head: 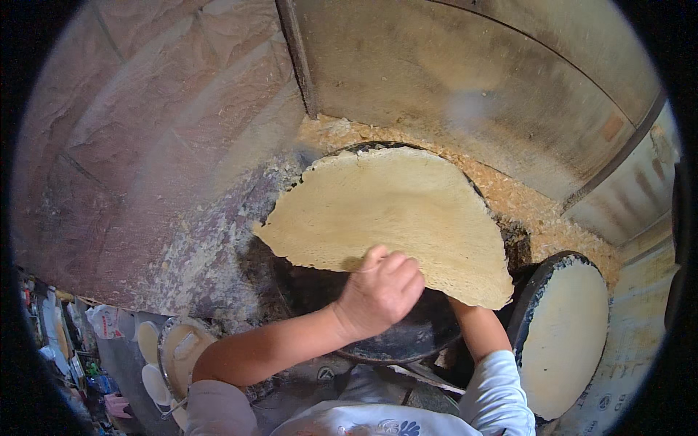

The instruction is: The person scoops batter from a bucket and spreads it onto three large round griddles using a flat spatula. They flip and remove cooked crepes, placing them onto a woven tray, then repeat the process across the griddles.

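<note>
A large thin round flatbread sheet [392, 212] lies partly on a black round griddle [403, 335], its near edge lifted off the dark surface. My left hand [384, 291] has its fingers closed on that near edge. The right forearm passes beneath the sheet at its right side; my right hand is hidden under it. To the right, a second round black griddle [521, 316] bears a pale, smooth layer of batter or flatbread [570, 338].
Crumbs and flakes [523, 212] lie behind the griddle, against board panels [463, 92]. A stained reddish-brown sheet [136, 163] covers the left side. At lower left stand a round basin [185, 349], small bowls [155, 384] and a plastic bag [109, 321].
</note>
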Available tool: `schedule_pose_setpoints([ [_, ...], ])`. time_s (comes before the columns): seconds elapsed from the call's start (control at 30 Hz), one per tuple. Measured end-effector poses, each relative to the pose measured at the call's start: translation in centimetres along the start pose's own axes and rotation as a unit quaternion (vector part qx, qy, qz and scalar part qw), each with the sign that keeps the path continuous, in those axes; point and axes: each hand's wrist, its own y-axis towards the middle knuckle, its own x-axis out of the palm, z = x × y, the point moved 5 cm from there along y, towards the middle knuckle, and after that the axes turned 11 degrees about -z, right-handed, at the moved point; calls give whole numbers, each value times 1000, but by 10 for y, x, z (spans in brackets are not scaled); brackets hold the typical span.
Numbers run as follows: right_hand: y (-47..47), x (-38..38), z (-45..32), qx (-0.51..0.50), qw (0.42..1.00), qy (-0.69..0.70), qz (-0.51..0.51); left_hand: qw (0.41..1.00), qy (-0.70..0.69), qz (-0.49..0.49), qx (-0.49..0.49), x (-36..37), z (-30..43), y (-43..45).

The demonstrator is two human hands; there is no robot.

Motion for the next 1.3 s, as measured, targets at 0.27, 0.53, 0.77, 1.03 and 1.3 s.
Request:
schedule_pose_setpoints([
  [0.27, 50, 5, 39, -38, 986, 11, 163, 993, -10, 75, -95, -24, -77, 22],
  [0.53, 139, 42, 69, 104, 988, 15, -114, 988, 56, 127, -63, -83, -75, 55],
  [0.77, 37, 16, 0, -26, 970, 187, 153, 994, 17, 95, -57, -20, -36, 3],
  [1.03, -157, -59, -107, 111, 991, 1, -76, 995, -9, 58, -78, 74, -20, -128],
  [1.3, -255, -135, -205, 153, 987, -7, -42, 992, -106, 25, -58, -12, 0, -277],
])
